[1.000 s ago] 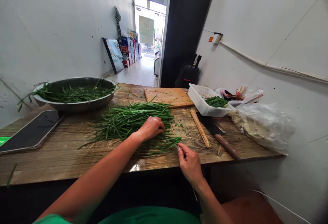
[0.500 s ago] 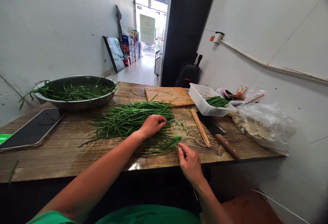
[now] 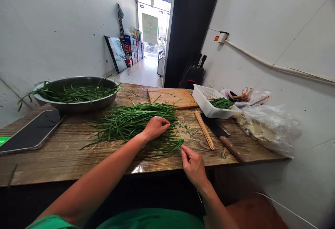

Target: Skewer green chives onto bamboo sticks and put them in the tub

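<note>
Long green garlic chives (image 3: 138,115) lie in a loose pile on the wooden table. My left hand (image 3: 157,127) rests over the pile's right end, thumb and fingers pinched together; what is between them is hidden. Nearer the table's front edge, my right hand (image 3: 193,162) grips a thin bamboo skewer (image 3: 175,130). Its tip points up toward my left hand, and its other end sticks out below my right wrist. A smaller bunch of chives (image 3: 171,145) sits against the skewer, just beyond my right fingertips, with its leaves trailing left.
A metal basin (image 3: 75,107) of chives and a dark tablet-like device (image 3: 31,131) are left. A cutting board (image 3: 170,96) lies behind the pile. Rightward are bundled skewers (image 3: 204,129), a cleaver (image 3: 231,148), a white tub (image 3: 209,106) and a plastic bag (image 3: 269,127).
Both hands keep nearly the same place and grip. The whole view has shifted very slightly; nothing is visibly taken up or let go.
</note>
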The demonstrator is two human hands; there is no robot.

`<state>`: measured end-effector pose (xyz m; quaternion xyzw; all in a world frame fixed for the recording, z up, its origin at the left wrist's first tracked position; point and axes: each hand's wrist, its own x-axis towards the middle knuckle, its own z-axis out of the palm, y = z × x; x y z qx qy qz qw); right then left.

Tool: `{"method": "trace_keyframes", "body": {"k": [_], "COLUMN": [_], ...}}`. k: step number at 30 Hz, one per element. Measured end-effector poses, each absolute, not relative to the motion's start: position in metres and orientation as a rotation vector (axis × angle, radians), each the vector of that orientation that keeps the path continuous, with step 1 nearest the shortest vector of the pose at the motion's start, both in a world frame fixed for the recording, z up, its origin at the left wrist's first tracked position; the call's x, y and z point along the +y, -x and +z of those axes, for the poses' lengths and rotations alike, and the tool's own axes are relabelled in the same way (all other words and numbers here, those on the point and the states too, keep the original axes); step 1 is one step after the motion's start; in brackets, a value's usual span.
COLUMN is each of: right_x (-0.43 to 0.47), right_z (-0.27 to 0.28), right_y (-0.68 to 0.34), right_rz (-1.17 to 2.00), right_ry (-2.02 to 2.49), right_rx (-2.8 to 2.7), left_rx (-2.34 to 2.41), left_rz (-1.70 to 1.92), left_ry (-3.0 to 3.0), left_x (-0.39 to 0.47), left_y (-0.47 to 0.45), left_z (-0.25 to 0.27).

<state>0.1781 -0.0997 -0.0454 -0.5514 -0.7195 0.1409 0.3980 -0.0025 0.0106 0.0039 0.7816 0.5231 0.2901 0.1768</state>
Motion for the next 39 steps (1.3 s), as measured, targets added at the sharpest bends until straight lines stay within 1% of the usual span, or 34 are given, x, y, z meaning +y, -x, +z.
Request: {"method": "trace_keyframes", "body": {"k": [11,22,24,27,29,33,36,39], "right_x": [-0.099,-0.099,-0.099,-0.099,-0.099,-0.098,-0.098,-0.098], "right_z": [-0.046,-0.047,-0.046,-0.044,-0.045,-0.048,-0.050,-0.048], "right_y": [-0.178,-0.178,-0.177,-0.177,-0.177,-0.179,-0.179,-0.178], "right_rz": [0.336,0.355,0.357,0.362,0.360,0.343,0.349,0.368], "right_ry": [1.416,1.427,1.436,1.452,1.456,1.436,1.426,1.429], "right_rx": [-1.843,-1.843,-1.832,-1.820,-1.809,-1.793,-1.790,-1.786], "left_rx": [1.424,1.403,1.317,0.965,0.853,1.205,1.274,1.358], "left_rz": [0.861,0.805,0.774,0.609,0.582,0.843,0.689,0.553], "left_ry": [-2.222,-2.251,-2.293,-2.348,-2.359,-2.504,-2.712,-2.789], "left_x": [0.012,0.010,0.005,-0.001,0.001,0.013,0.018,0.015], "left_y": [0.003,0.002,-0.001,-0.003,-0.001,0.012,0.018,0.017], "left_z": [-0.001,0.000,0.003,0.008,0.010,0.005,-0.001,-0.004]}}
